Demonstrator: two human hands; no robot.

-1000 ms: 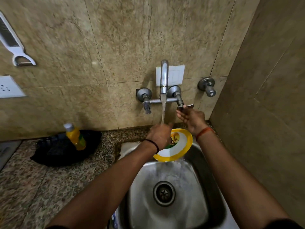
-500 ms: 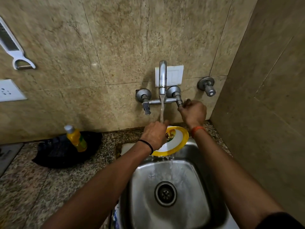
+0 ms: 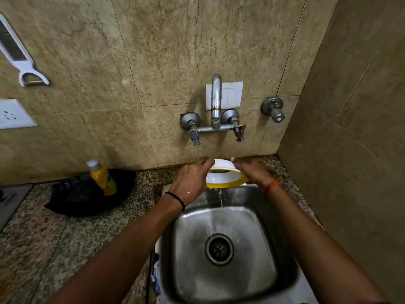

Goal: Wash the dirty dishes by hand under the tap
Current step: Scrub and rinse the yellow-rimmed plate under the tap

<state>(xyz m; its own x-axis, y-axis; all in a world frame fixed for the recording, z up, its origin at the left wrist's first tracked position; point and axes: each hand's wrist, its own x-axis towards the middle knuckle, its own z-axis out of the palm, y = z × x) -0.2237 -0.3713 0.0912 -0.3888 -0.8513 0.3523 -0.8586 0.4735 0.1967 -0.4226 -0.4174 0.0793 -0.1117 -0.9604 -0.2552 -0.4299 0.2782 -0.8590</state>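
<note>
A white plate with a yellow rim [image 3: 223, 177] is held nearly flat above the back edge of the steel sink [image 3: 282, 249], below the wall tap [image 3: 215, 99]. My left hand [image 3: 191, 181] grips its left edge. On the opposite edge sits my right hand [image 3: 252, 172]. No stream leaves the tap spout; water drips from the plate into the basin. The plate's picture is mostly hidden at this angle.
A yellow bottle [image 3: 103, 177] stands on a black cloth [image 3: 72, 198] on the granite counter [image 3: 32, 238], left of the sink. A white peeler [image 3: 19, 58] and a socket [image 3: 13, 115] are on the wall at left. A tiled wall [image 3: 350, 150] closes in the right side.
My right hand left the right tap handle and came down onto the plate's right edge. The water stream has stopped. The plate tipped from facing me to nearly flat.
</note>
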